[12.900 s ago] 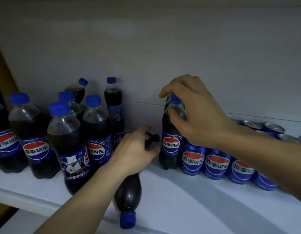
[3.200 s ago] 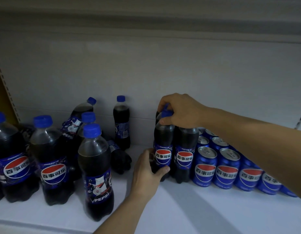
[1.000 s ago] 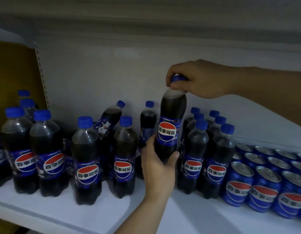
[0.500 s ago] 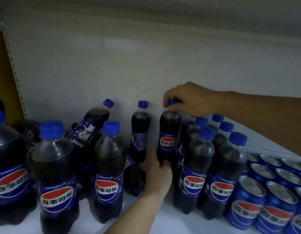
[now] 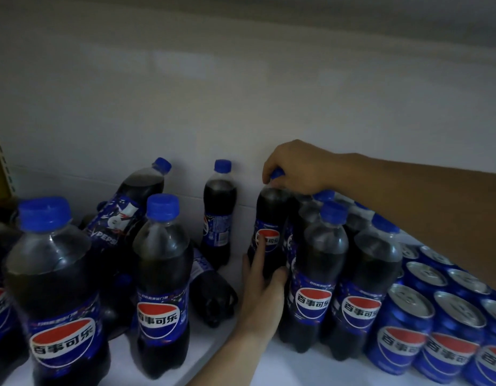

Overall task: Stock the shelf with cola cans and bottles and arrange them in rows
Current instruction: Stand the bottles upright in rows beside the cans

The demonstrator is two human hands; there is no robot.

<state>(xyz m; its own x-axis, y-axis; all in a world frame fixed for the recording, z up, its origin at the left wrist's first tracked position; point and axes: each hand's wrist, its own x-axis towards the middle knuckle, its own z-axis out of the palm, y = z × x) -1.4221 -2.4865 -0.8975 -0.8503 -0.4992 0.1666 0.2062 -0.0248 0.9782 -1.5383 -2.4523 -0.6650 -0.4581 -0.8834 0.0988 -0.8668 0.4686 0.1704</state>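
Standing close to the back wall (image 5: pixel 241 93), the cola bottle (image 5: pixel 270 218) being placed was upright at the far end of what looked to me like a fresh row. It was just left of the two files of lined-up bottles (image 5: pixel 322 274) and touching, or very nearly touching, the nearest of them. Whether its base sat on the shelf (image 5: pixel 297 369) I could not tell, since the wrist in front hid it. My guess was that it went in deep first so the row could fill forward, label facing out like its neighbours. The right hand (image 5: pixel 297 168), stretched across the lined-up tops, had its fingertips bunched down on the blue cap (image 5: pixel 278 174), pinching it from above, which would steer the top and guard against tipping. The left hand (image 5: pixel 265 291), entering from the front edge, had thumb and fingers curled round the lower body, one finger across the label, clamped there to guide the base. Beyond the rows on the right, the cans (image 5: pixel 408 330) were packed in tidy lines. To the left things were looser: a lone bottle (image 5: pixel 218 213) stood by the wall, a leaning bottle (image 5: pixel 127 213) tilted beside it, a fallen bottle (image 5: pixel 210 291) lay on its side, and some loose bottles (image 5: pixel 163 274) waited near the front, unsorted.
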